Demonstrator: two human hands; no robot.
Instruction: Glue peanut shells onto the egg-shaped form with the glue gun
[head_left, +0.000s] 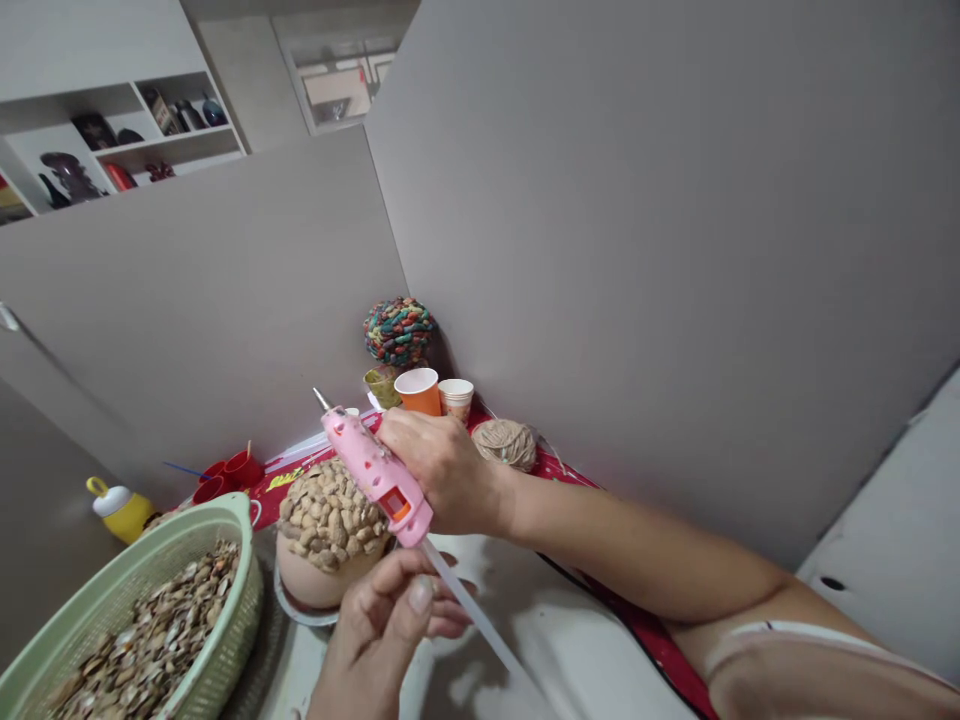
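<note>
My right hand (442, 465) is wrapped round a pink hot glue gun (371, 462), its metal nozzle pointing up and to the left. A long translucent glue stick (480, 625) sticks out of the gun's back end. Just below the gun is my left hand (382, 620), palm up, fingers loosely curled and apart; the stick passes across its fingers, and I cannot tell whether they touch it. Behind the hands, a pinkish ball (304, 575) with its upper part covered in peanut shells (334, 515) rests in a metal bowl (296, 610).
A green basket (251, 560) full of shells stands at the left. Farther back are red cups (244, 468), a yellow bottle (127, 515), an orange paper cup (420, 395), a twine ball (506, 443) and a multicoloured ball (399, 330). Grey panels (637, 250) enclose the white table (525, 600).
</note>
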